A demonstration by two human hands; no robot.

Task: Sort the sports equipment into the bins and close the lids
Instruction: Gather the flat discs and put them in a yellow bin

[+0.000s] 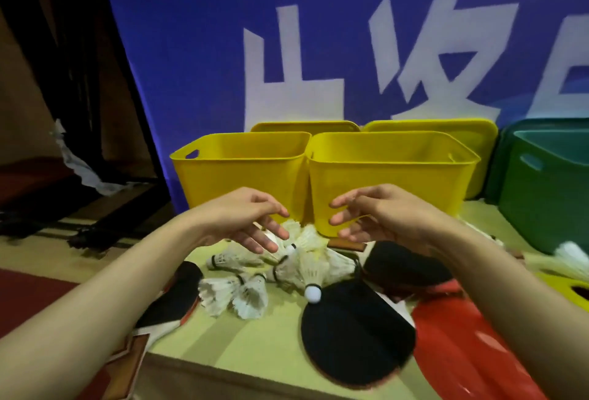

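Two open yellow bins stand side by side at the back, the left bin (239,164) and the right bin (392,176). Their yellow lids (465,135) lean against the banner behind them. A pile of white shuttlecocks (299,266) lies in front of the bins. A black table tennis paddle (353,332) rests nearest me, a second paddle (404,266) to its right, and a third paddle (172,297) at the left. My left hand (245,218) and my right hand (376,215) hover above the shuttlecocks, fingers spread, holding nothing.
A green bin (548,195) stands at the right with another shuttlecock (570,256) in front of it. A red plastic sheet (462,345) lies at the lower right. A blue banner (318,33) hangs behind. Dark furniture fills the left.
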